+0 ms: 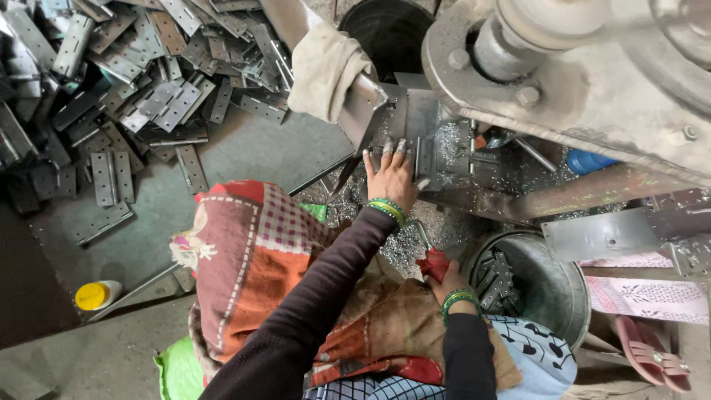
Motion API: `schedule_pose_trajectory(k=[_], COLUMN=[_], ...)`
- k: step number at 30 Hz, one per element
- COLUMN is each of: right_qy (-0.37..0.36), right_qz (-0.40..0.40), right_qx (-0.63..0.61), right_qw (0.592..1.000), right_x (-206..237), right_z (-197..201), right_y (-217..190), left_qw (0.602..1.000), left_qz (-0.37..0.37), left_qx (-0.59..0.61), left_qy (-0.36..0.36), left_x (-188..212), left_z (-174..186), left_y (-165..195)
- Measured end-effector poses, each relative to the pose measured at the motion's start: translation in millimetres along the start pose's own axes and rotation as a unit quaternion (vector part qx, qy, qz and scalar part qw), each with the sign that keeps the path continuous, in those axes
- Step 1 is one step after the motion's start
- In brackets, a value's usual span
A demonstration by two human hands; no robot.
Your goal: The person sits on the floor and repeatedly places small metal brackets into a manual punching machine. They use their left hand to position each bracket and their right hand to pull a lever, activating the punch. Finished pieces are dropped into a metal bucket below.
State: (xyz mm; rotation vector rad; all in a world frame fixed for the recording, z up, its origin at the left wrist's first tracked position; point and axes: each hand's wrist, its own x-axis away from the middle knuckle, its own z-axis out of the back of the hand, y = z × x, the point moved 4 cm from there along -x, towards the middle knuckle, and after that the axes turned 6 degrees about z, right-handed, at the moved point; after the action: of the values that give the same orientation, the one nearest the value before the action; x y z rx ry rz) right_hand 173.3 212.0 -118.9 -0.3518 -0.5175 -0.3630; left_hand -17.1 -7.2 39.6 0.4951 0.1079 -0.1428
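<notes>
Right hand (446, 284) grips a red cloth (435, 263) — left hand (392, 178), fingers spread, presses a hinge (424, 152).

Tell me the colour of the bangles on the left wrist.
Green, with a thin yellowish band, on the left wrist's bangles; head view.

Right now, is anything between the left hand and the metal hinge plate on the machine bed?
Nothing visible: the left hand already rests on the machine bed, fingertips at the hinge plate. The right hand is down by the metal bucket, apart from it.
</notes>
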Motion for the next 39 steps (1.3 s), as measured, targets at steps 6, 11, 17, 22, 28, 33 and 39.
schedule_pose_trajectory(k=[6, 11, 17, 22, 28, 33, 39], right_qy=[0.004, 0.046, 0.003, 0.043, 0.025, 0.012, -0.024], right_qz=[-0.004, 0.013, 0.027, 0.064, -0.005, -0.011, -0.001], right_qx=[0.068, 0.049, 0.012, 0.023, 0.141, 0.035, -0.019], right_qw=[0.998, 0.998, 1.0, 0.997, 0.99, 0.999, 1.0], right_x=[35, 40, 15, 29, 53, 24, -6], right_z=[58, 65, 21, 60, 104, 36, -1], right_y=[-28, -35, -15, -38, -62, -26, 4], left_qw=[0.987, 0.998, 1.0, 0.997, 0.999, 0.999, 0.999], left_qz=[0.023, 0.029, 0.014, -0.027, -0.02, -0.016, -0.026], left_qx=[-0.125, -0.047, -0.026, -0.037, -0.043, -0.034, -0.032], left_qy=[-0.103, -0.027, -0.001, 0.059, 0.02, 0.018, 0.016], left_x=[-2, -12, -5, 5, 7, 7, 8], left_z=[-12, -10, -22, -27, -37, -40, -33], left_y=[6, 8, 3, -2, -2, -3, -3])
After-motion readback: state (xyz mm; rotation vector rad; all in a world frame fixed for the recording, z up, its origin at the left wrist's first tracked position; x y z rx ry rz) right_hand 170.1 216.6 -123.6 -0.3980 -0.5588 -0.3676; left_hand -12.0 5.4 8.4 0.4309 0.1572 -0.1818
